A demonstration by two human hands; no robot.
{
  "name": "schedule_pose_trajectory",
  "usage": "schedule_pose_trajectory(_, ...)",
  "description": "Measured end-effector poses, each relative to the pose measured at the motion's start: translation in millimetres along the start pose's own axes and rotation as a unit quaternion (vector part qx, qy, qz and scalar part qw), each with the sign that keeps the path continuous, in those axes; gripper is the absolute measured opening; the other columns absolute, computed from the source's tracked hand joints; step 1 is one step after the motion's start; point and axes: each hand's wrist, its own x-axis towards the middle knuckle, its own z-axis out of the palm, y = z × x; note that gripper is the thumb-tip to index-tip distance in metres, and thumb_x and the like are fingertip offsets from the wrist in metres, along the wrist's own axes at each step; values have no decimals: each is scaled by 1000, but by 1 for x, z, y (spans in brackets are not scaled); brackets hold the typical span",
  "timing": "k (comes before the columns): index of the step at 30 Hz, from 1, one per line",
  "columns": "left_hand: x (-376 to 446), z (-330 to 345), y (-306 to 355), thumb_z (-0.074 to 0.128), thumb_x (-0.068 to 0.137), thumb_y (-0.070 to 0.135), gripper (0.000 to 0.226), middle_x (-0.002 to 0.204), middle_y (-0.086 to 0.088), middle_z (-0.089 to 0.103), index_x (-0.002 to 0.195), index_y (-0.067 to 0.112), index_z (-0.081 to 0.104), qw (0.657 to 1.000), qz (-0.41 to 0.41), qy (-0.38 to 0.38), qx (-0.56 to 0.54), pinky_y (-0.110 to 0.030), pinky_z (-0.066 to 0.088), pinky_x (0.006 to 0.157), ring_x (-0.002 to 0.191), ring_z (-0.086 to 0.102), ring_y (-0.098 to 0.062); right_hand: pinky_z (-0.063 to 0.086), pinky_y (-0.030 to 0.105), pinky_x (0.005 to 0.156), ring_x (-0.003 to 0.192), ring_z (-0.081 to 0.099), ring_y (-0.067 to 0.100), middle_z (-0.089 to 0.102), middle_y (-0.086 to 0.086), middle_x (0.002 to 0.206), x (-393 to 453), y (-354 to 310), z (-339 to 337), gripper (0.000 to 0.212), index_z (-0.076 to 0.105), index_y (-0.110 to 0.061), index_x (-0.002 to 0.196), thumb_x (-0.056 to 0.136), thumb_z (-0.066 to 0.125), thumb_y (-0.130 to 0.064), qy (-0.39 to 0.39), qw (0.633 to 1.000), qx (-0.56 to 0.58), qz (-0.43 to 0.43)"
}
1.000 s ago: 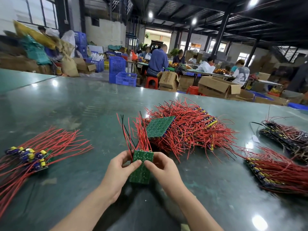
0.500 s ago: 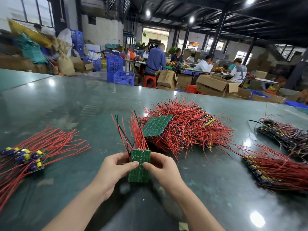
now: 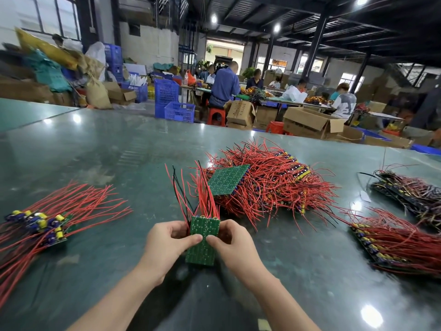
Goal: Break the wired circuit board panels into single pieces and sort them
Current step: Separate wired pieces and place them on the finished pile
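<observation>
A green circuit board panel (image 3: 204, 237) is held above the dark green table (image 3: 95, 149), in front of the person and between the two hands. Its long axis runs away from the person, tilted a little to the right at the far end, and its solder side is turned upward toward the camera. From its far edge a bundle of red and black wires (image 3: 198, 189) rises and fans upward and away. The panel is gripped on its left edge by the left hand (image 3: 167, 244), with the thumb laid across the top face and the fingers curled underneath. The right edge is gripped in the same way by the right hand (image 3: 232, 244), whose thumb is pressed onto the face so that the two thumb tips nearly meet at the middle of the board. The near end of the panel projects toward the person below both thumbs. Just beyond the hands, a large heap of wired panels (image 3: 267, 185) lies on the table, with one green board (image 3: 228, 179) resting tilted on its near left side. Well apart to the left, a pile of separated pieces (image 3: 40, 223) with yellow and blue components is seen, its red wires spread across the table. To the right, two further stacks of wired boards (image 3: 393, 240) (image 3: 410, 189) are laid.
</observation>
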Motion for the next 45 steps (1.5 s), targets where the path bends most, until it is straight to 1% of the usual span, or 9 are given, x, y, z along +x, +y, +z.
schedule_pose_trajectory(6,-1,1,-1,72,73,-9,21,78,-5,75,81,10,73,999,-12,-1,-34,-17,51,59,69,68,-10,47,11,75,83,63,1,70,-7,93,3,1,-1,17,64,-19,101,85,67,-14,-40,999,27,-4)
schedule_pose_trajectory(11,-2,6,-5,72,75,-8,17,81,-12,74,83,7,72,998,-39,11,-47,-41,53,76,78,66,-24,47,12,75,81,63,3,69,-8,87,1,2,5,14,61,-23,89,86,67,-11,-2,998,67,7)
schedule_pose_trajectory(17,-6,16,-7,70,77,-9,23,75,-2,73,82,14,69,1000,-3,29,-7,-28,55,71,74,66,-13,38,7,61,61,50,-9,54,-10,74,-2,-2,10,24,47,-23,78,88,63,-9,21,999,29,21)
schedule_pose_trajectory(21,-10,20,-9,69,78,-9,27,66,7,72,79,17,68,999,19,47,10,-13,50,60,62,63,2,37,7,60,63,46,-1,51,-10,73,-5,-6,10,26,43,-24,76,89,62,-10,38,999,9,24)
schedule_pose_trajectory(29,-14,23,-9,67,80,-10,27,69,8,73,80,18,68,999,23,48,-12,-12,50,61,64,65,2,38,6,61,65,48,-2,53,-11,74,-8,-11,7,28,43,-26,75,88,62,-10,31,999,1,28)
schedule_pose_trajectory(32,-14,24,-6,64,83,-7,24,84,3,75,92,15,68,996,22,34,-81,-17,53,69,79,69,-6,43,11,65,67,54,-4,60,-7,76,-5,-12,2,18,53,-20,79,87,65,-9,27,998,62,17)
schedule_pose_trajectory(36,-12,24,-4,72,72,23,40,103,1,73,110,16,64,981,-25,-4,-191,-33,52,83,94,68,-13,50,40,79,77,59,17,66,12,85,-3,-10,5,8,61,-5,89,88,65,-11,66,966,239,68)
schedule_pose_trajectory(40,-13,23,-2,69,74,4,30,95,-12,73,103,3,64,971,-50,-29,-232,-34,59,67,82,69,-22,49,37,72,75,60,21,68,13,83,-1,-12,2,4,62,-8,83,86,65,-10,48,919,378,106)
schedule_pose_trajectory(45,-8,16,0,65,74,1,29,95,-11,73,103,2,63,959,-48,-27,-278,-31,57,62,79,69,-20,45,12,64,71,62,2,73,-5,82,3,-12,-9,10,70,-15,89,87,66,-24,61,960,260,87)
